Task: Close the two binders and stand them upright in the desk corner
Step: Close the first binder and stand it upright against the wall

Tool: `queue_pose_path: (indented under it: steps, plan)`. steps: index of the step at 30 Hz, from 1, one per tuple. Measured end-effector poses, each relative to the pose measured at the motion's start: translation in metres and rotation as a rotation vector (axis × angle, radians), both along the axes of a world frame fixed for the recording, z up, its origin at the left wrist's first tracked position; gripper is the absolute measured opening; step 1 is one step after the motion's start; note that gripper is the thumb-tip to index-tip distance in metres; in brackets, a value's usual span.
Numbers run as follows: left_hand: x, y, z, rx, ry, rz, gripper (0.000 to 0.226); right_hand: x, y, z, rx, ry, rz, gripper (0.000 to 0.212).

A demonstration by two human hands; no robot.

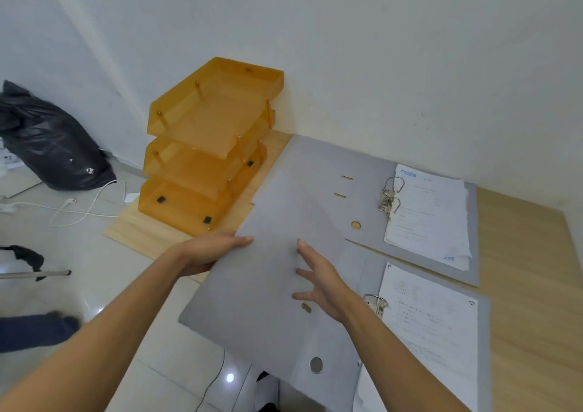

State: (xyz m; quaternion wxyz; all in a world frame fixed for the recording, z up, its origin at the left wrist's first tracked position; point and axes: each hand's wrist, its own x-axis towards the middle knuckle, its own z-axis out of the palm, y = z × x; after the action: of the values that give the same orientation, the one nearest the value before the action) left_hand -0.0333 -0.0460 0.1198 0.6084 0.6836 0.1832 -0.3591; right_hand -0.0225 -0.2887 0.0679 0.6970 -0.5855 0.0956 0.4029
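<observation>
Left hand (205, 254) grips the raised grey cover's outer edge on the near binder (262, 285), right hand (321, 282) spread flat on that cover. Far binder (362, 184) lies open on the desk (530, 269), beside the orange trays (208, 140).

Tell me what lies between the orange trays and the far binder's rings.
In the head view, only the far binder's open grey cover lies between the trays and the rings, with two slots and a round hole.
</observation>
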Motion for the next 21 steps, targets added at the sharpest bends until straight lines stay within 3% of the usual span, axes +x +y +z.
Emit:
queue_pose_path:
  steps: [2, 5, 8, 14, 17, 21]
  plan:
    - [0.007, -0.033, 0.017, -0.219, 0.038, -0.05, 0.059, 0.006, -0.008, 0.022, 0.027, -0.05, 0.004, 0.038]
    - [0.013, -0.093, 0.027, -0.402, 0.064, -0.201, 0.075, 0.012, -0.045, 0.047, 0.061, -0.043, -0.093, 0.066]
    - [0.01, -0.153, 0.018, -0.259, -0.031, -0.301, 0.069, 0.01, -0.083, 0.065, 0.065, -0.036, -0.145, 0.074]
    - [-0.002, -0.208, -0.025, -0.018, -0.15, -0.275, 0.068, -0.01, -0.135, 0.074, -0.237, -0.206, -0.238, 0.016]
    - [-0.011, -0.213, -0.043, 0.061, -0.117, -0.253, 0.075, -0.016, -0.16, 0.075, -0.374, -0.305, -0.333, 0.022]
    - [-0.023, -0.217, -0.066, 0.093, -0.087, -0.165, 0.079, -0.03, -0.206, 0.064, -0.342, -0.265, -0.47, 0.022]
